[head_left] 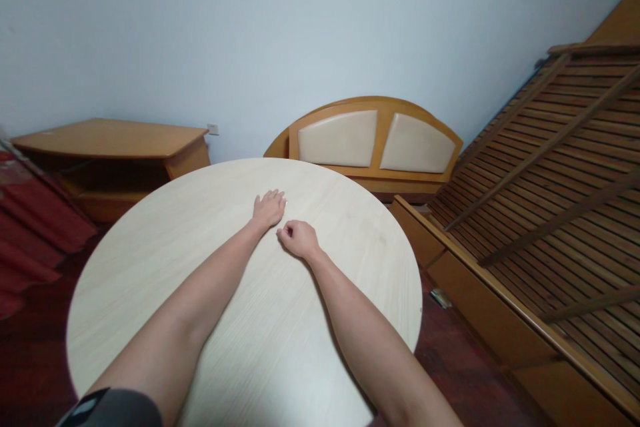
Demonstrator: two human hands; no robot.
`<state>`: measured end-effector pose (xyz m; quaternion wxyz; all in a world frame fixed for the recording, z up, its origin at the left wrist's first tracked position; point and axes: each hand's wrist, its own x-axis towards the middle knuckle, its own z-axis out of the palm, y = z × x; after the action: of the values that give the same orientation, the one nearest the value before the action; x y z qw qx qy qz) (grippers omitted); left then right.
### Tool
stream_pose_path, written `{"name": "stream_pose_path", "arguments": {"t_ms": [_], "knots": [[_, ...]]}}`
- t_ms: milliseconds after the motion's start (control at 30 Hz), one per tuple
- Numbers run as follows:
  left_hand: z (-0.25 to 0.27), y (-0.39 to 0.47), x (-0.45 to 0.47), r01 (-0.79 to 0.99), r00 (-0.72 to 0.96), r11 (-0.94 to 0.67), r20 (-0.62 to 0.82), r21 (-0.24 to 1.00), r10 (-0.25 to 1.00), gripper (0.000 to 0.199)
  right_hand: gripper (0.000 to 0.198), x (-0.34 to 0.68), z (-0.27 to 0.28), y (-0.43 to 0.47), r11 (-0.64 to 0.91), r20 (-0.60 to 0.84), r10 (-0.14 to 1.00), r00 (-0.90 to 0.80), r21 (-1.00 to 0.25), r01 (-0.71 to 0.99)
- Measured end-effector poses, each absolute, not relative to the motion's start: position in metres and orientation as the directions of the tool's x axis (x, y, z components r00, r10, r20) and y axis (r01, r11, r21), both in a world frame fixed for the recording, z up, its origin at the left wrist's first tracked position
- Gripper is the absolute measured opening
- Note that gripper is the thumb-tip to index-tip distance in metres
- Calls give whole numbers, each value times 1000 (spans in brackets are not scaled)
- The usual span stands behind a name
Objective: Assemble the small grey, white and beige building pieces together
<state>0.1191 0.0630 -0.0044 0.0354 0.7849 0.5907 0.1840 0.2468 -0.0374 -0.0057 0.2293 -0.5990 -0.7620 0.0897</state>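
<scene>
A round, pale wood-grain table (pixel 215 227) fills the middle of the head view. On its top, beyond the centre, my left hand (pixel 270 207) lies palm down with its fingers spread. A tiny white spot shows at the edge of those fingers, too small to name. Close beside it, to the right and nearer me, is my right hand (pixel 300 239), resting on the tabletop. Its fingers are curled in towards the thumb, and whatever may be inside them is hidden. The two hands are slightly apart.
At the left stand a wooden cabinet (pixel 115 139) and red cloth (pixel 35 227). Behind the table is a headboard with cream panels (pixel 340 138). A slatted wooden bed base (pixel 555 173) leans at the right above a bed frame (pixel 490 303). A small item (pixel 441 298) lies on the dark floor.
</scene>
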Motion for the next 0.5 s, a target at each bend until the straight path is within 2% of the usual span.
{"name": "stream_pose_path", "arguments": {"t_ms": [167,267,400,500], "knots": [[0,36,61,867,328,-414,307,278,893,50,28,246,-3,-40,262,222,958,-179,-437,860],[-6,16,30,835,377,-461,298,301,877,53,26,243,-2,-43,269,271,949,-161,-430,862],[-17,-2,15,804,425,-513,311,302,850,52,42,238,0,-44,204,291,950,-117,-288,936],[-21,-6,15,805,462,-538,305,250,833,49,44,235,2,-40,208,253,955,-156,-192,959]]}}
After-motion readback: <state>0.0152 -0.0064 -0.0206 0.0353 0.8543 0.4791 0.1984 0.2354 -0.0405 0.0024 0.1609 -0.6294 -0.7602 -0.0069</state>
